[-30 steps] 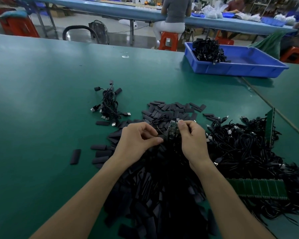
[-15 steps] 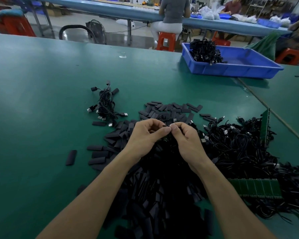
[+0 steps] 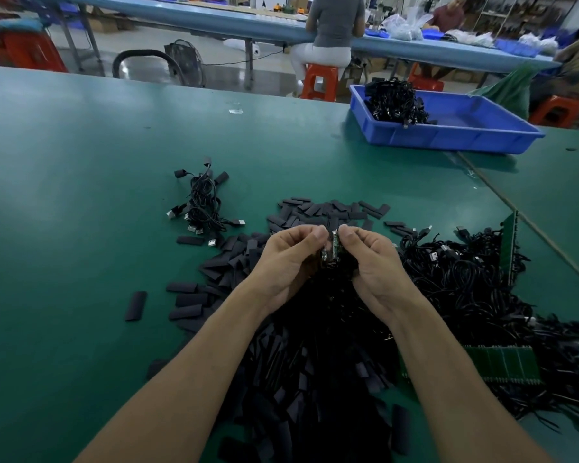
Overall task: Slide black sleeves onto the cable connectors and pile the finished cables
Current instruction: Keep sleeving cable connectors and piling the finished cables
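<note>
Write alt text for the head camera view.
The left hand and right hand pinch a green connector board over a heap of black sleeves on a green table. Tangled cables lie at right, a small cable pile at left, a blue bin beyond.

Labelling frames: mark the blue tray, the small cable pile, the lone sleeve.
blue tray [image 3: 448, 140], head view, front wall.
small cable pile [image 3: 203, 203], head view, tangled middle.
lone sleeve [image 3: 135, 305], head view, centre.

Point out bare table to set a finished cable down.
Bare green table left of the small cable pile, and between the scattered sleeves and the blue tray. Crowded: sleeve heap front centre, tangled cables right.
</note>
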